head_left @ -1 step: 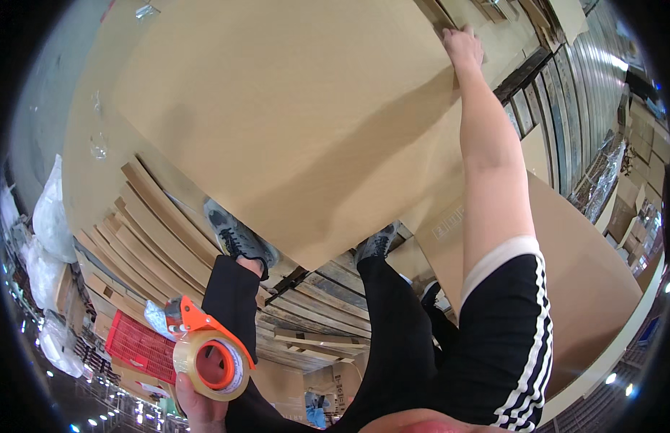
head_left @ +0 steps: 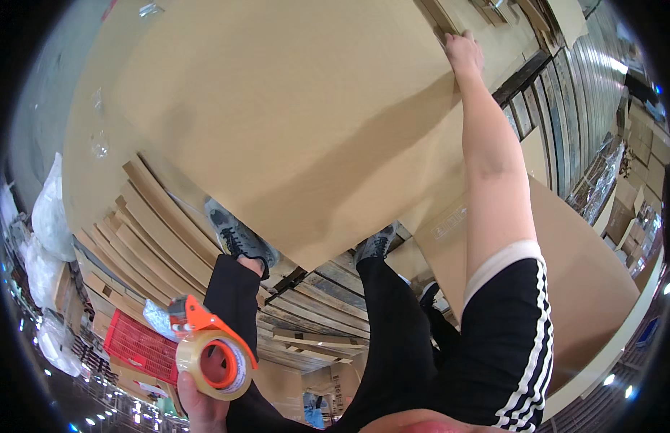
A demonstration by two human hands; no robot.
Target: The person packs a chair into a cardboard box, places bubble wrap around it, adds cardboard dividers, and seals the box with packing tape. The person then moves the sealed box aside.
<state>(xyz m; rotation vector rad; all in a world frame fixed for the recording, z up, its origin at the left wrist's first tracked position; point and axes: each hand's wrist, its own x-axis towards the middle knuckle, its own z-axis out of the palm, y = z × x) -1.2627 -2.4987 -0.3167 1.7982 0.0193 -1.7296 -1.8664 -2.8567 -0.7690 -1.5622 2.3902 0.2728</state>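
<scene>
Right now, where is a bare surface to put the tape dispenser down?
The big cardboard sheet is bare across its middle, between the right hand at its far edge and the shoes at its near edge. Crowded: the stacked cardboard strips and red crate beside the left hand holding the tape dispenser.

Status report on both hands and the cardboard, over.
Left hand grips tape dispenser. Right hand holds far edge of cardboard sheet. Shoes partly under it, on stacked cardboard.
</scene>
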